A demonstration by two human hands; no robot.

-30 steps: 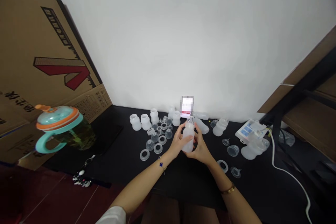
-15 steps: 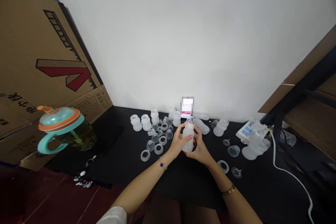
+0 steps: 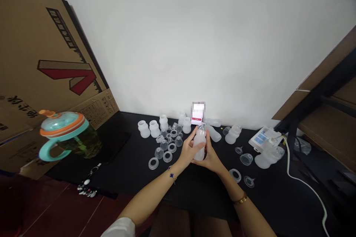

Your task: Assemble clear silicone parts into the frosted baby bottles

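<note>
Upright between both hands is a frosted white baby bottle [image 3: 199, 144] with a clear cap over its top. My left hand [image 3: 187, 152] wraps round the bottle's left side, thumb across its front. From the right, my right hand [image 3: 210, 158] grips the same bottle at its side and low down. Just left of the hands lie several collar rings [image 3: 167, 156] and clear caps [image 3: 159, 153]. Behind them stand open bottle bodies [image 3: 144, 129]. Right of the hands are a loose ring [image 3: 235, 175], a nipple [image 3: 249, 181] and a clear cap [image 3: 246, 159].
A lit phone [image 3: 198, 113] leans against the wall. A large mug [image 3: 71, 135] of dark drink stands at the left beside a cardboard box [image 3: 50, 63]. At the right, a white box [image 3: 263, 137], bottles [image 3: 268, 157] and a white cable [image 3: 303, 183] lie on the black table [image 3: 125, 177].
Both hands keep hold of the bottle in nearly the same spot. My right fingers have shifted slightly along its side, and the view has moved a little.
</note>
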